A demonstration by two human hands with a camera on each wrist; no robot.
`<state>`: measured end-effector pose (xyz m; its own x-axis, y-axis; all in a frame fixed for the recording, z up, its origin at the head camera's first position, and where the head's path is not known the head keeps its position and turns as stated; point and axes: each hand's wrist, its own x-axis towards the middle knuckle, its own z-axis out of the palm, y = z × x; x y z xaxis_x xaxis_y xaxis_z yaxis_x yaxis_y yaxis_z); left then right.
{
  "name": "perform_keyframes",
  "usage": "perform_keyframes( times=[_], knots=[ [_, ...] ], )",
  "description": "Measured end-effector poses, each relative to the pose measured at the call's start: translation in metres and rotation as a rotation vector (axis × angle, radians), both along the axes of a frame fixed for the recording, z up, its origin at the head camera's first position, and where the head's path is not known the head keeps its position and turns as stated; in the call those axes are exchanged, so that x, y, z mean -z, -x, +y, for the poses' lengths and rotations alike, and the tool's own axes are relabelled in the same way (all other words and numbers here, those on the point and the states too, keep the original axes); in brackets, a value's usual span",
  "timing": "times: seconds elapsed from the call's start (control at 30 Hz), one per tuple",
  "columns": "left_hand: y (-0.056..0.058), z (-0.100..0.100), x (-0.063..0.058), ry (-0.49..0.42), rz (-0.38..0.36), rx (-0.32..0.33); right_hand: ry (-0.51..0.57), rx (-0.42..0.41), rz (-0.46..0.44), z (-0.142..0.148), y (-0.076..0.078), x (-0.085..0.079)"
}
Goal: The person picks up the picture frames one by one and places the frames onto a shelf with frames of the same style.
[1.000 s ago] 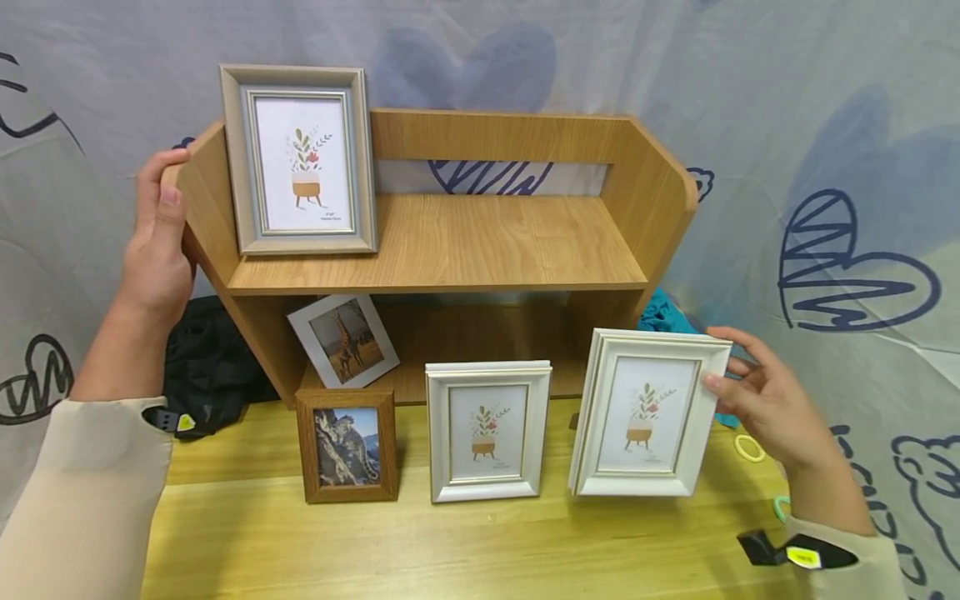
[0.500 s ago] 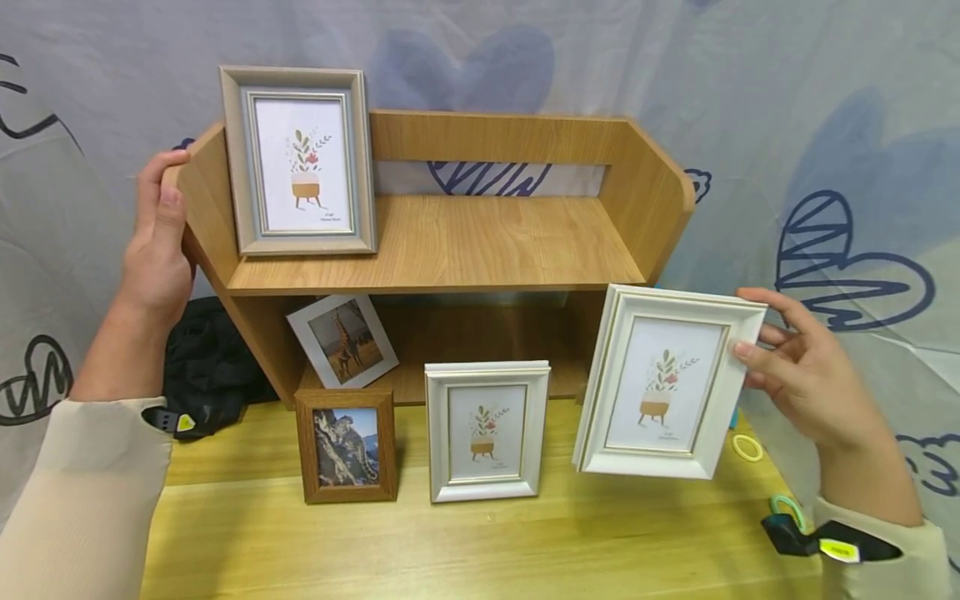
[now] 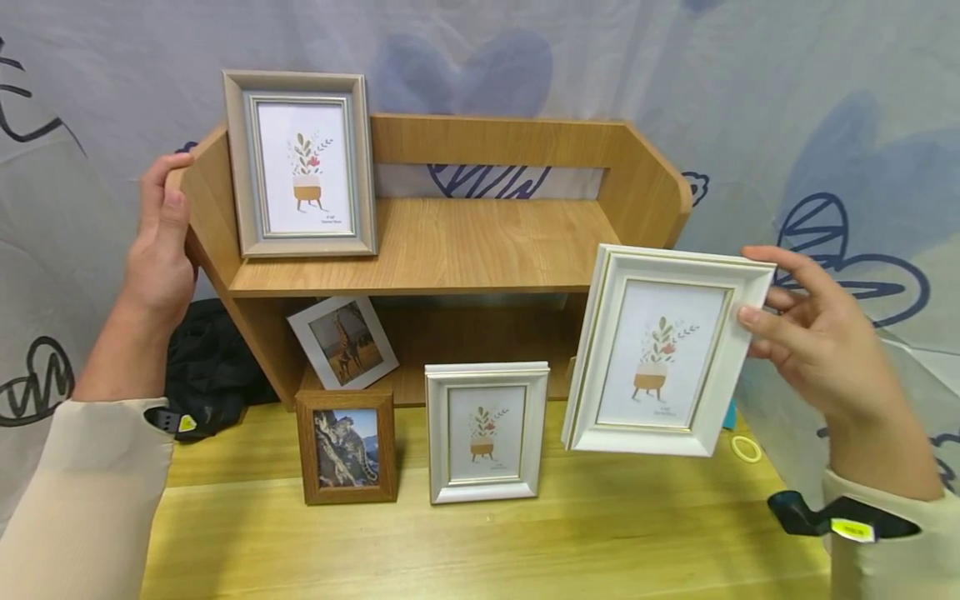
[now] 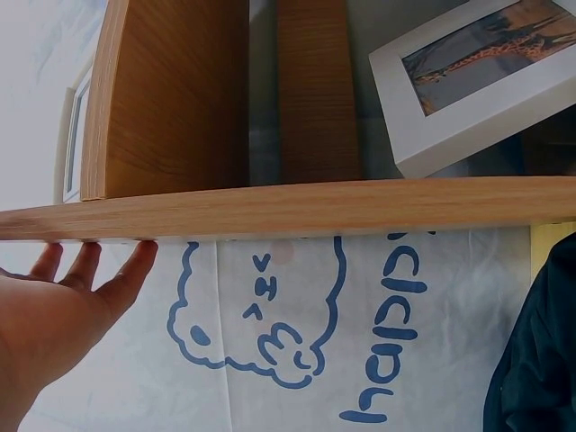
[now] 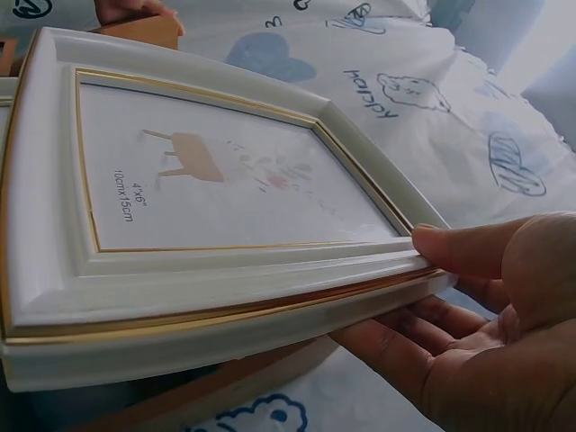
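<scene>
One white flower-picture frame (image 3: 660, 354) is up in the air, tilted, before the wooden shelf's (image 3: 480, 242) right end; the right hand (image 3: 825, 350) pinches its right edge. The left hand (image 3: 159, 250) touches the shelf's left side, fingers nearly straight. Wide wood runs right of the beige-gray frame (image 3: 302, 167). Another white frame (image 3: 486, 433) and a brown frame (image 3: 347, 447) block the lower opening; a giraffe frame (image 3: 343, 342) leans inside. The dark heap (image 3: 213, 358) may be cloth.
</scene>
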<state>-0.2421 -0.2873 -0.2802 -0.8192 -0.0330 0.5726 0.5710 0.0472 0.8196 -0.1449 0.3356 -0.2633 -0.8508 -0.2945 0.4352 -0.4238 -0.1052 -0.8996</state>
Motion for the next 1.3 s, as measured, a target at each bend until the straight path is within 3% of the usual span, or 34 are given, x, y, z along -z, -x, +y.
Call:
perform_keyframes(
  times=[0.3,0.53,0.97,1.3],
  knots=[
    [0.0,0.0,0.0,-0.02,0.002,0.01,0.007,-0.02,0.023,-0.011,0.005,-0.027],
    [0.0,0.0,0.0,-0.014,0.002,0.003,0.005,0.023,0.021,-0.025,0.016,-0.049],
    [0.0,0.0,0.0,-0.031,0.0,0.019,0.097,-0.027,0.012,-0.062,0.048,-0.091],
    [0.0,0.001,0.0,-0.028,-0.001,0.019,0.093,0.041,-0.013,-0.106,0.08,-0.111]
  ],
)
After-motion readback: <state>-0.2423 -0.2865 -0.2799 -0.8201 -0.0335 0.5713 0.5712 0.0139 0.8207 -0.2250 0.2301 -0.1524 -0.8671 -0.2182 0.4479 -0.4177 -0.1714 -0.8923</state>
